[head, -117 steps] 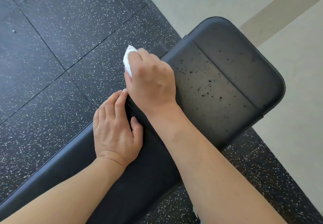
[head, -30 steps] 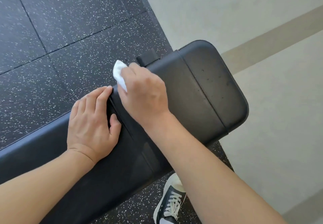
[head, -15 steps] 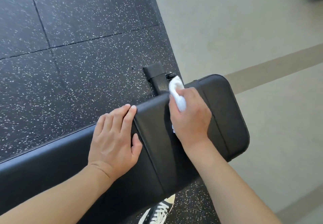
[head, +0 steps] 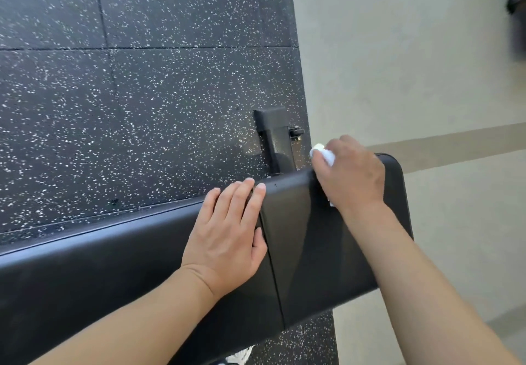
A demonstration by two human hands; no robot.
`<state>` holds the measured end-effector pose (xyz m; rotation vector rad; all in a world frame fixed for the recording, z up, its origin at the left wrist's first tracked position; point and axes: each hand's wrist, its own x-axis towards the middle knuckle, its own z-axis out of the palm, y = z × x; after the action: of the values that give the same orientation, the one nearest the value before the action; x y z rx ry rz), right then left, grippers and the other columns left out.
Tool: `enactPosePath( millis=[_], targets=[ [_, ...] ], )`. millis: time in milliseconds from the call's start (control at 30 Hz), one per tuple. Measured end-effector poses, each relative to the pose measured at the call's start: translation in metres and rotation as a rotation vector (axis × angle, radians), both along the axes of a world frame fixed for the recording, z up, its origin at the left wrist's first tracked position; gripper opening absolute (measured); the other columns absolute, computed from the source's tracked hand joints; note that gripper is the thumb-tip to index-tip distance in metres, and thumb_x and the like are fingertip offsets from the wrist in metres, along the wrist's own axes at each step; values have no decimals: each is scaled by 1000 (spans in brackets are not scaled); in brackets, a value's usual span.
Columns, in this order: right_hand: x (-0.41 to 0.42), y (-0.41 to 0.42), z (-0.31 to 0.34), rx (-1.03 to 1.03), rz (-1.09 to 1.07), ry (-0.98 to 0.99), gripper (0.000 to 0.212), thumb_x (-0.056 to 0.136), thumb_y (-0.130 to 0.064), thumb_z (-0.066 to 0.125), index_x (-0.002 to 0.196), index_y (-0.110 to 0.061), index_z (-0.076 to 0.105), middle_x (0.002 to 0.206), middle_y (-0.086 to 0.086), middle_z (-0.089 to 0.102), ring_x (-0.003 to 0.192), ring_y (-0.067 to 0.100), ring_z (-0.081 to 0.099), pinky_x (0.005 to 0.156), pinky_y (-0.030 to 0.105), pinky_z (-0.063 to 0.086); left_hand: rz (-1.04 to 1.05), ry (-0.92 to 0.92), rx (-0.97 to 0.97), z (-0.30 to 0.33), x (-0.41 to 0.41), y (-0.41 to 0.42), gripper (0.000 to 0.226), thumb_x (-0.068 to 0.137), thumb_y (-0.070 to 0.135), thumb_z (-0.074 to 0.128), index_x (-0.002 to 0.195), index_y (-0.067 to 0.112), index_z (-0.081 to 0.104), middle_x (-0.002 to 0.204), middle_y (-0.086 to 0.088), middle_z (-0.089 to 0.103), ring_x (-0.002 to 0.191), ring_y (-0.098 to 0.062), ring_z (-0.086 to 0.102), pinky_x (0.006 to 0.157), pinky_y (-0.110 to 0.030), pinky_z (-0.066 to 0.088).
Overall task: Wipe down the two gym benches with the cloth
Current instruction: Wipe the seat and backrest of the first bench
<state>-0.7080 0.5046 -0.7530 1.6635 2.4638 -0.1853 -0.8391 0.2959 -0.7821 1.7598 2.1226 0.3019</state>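
Observation:
A black padded gym bench runs from the lower left to the right of the view, with a seam across its pad. My right hand is closed around a small white cloth and presses it on the far edge of the bench's end section. Only a bit of the cloth shows past my fingers. My left hand lies flat on the pad just left of the seam, fingers together, holding nothing. Only one bench is in view.
A black metal bench foot stands on the speckled black rubber floor behind the pad. Pale smooth flooring with a tan stripe lies to the right. The toe of a shoe shows under the bench.
My right hand has moved the cloth from the seam area rightward along the far edge to the bench's end section. The droplets seen earlier on the pad are gone. The view has shifted.

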Motion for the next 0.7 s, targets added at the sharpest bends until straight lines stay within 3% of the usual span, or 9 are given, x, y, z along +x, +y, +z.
enactPosePath(
  millis=[133, 300, 400, 533, 700],
  targets=[
    [-51, -44, -2, -60, 279, 50, 42, 101, -48, 56, 75, -18, 71, 80, 1, 62, 75, 29, 65, 60, 34, 39, 3, -7, -5, -1, 1, 0, 68, 90, 32, 53, 151, 4, 50, 151, -18, 52, 137, -37, 51, 118, -56, 37],
    [-54, -52, -5, -32, 409, 164, 40, 98, -41, 67, 67, -17, 66, 69, 1, 56, 63, 26, 62, 52, 29, 37, 6, 5, 15, -2, 3, 0, 68, 90, 33, 52, 151, 3, 49, 150, -18, 52, 137, -38, 51, 120, -56, 35],
    [-10, -11, -5, 17, 250, 104, 40, 101, -43, 62, 73, -14, 68, 78, 5, 59, 73, 34, 64, 59, 36, 44, 5, 14, 13, -1, 3, 0, 71, 89, 32, 52, 155, 5, 47, 153, -16, 50, 137, -37, 51, 119, -57, 36],
    [36, 25, 2, 108, -47, 106, 48, 100, -49, 49, 78, -12, 70, 80, 7, 56, 76, 40, 61, 63, 39, 44, 6, 36, 13, 0, 4, 1, 72, 88, 32, 52, 156, 6, 45, 153, -15, 50, 137, -36, 51, 119, -56, 36],
    [-19, -43, -1, 123, 83, 231, 36, 102, -38, 59, 73, -18, 69, 76, 5, 61, 69, 32, 63, 55, 36, 42, 11, 40, 29, -1, 3, 0, 70, 89, 32, 52, 153, 4, 47, 151, -17, 51, 135, -38, 52, 117, -57, 38]
  ],
)
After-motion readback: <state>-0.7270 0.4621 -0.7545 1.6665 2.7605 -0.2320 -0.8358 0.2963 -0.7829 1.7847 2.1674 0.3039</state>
